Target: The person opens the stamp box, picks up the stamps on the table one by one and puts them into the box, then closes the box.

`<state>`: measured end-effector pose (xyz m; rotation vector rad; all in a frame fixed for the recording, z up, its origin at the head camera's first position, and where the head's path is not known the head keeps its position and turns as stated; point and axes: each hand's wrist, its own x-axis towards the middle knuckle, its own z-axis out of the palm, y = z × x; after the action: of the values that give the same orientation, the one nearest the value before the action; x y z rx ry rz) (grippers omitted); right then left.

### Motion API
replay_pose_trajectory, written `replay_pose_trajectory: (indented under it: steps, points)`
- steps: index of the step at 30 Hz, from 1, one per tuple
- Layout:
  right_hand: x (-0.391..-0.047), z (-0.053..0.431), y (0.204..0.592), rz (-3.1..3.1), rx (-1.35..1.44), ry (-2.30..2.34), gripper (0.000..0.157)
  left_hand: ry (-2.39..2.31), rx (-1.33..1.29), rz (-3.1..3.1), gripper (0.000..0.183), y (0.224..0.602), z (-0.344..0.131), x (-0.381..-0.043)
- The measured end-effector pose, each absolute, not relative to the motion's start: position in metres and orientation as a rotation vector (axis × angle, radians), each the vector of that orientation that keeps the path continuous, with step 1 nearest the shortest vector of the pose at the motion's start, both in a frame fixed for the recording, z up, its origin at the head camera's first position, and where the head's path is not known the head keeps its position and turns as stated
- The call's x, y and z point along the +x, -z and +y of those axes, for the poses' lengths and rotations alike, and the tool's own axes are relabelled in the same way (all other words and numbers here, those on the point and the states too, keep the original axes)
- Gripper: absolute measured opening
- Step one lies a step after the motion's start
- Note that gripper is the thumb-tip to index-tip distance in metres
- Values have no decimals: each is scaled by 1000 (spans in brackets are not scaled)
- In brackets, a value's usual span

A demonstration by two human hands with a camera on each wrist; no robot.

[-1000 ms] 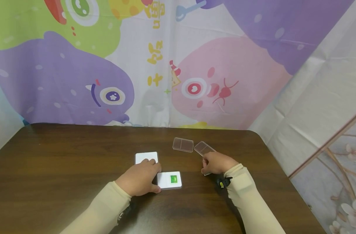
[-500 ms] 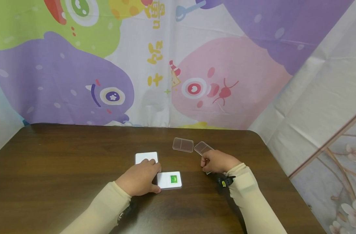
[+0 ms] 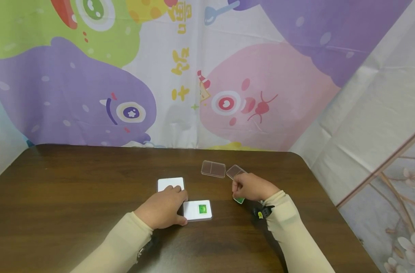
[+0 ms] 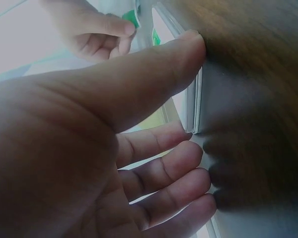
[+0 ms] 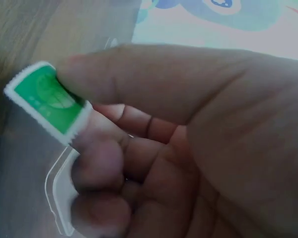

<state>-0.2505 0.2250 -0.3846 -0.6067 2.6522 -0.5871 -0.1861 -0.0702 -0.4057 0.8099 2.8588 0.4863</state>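
My right hand (image 3: 252,187) pinches a small green postage stamp (image 5: 47,96) with a white perforated edge between thumb and fingers, above the table. My left hand (image 3: 162,207) holds the left end of a flat white stamp case (image 3: 191,211), thumb at the near corner and index finger at the far one. A green stamp (image 3: 202,209) lies on the case's right half. The other left fingers lie over a second white flat piece (image 3: 165,183), partly hidden beneath them.
Two clear plastic covers lie farther back: one cover (image 3: 213,169) in full sight, the other cover (image 3: 234,171) partly behind my right hand. All rest on a dark wooden table (image 3: 91,170). A cartoon-print cloth (image 3: 180,125) hangs behind its far edge.
My right hand has lifted slightly and shifted a little left and back, and the green face of its stamp now shows. The left hand and the case stay where they were.
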Motion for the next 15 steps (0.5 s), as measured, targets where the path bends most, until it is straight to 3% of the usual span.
replay_pose_trajectory:
  steps: [10,15]
  points:
    - [-253,225,389,2577,-561,665,7,-478,815,2865,50,405,-70,-185]
    - [-255,225,393,2601,-630,570,15,-476,816,2867,50,405,-70,-185]
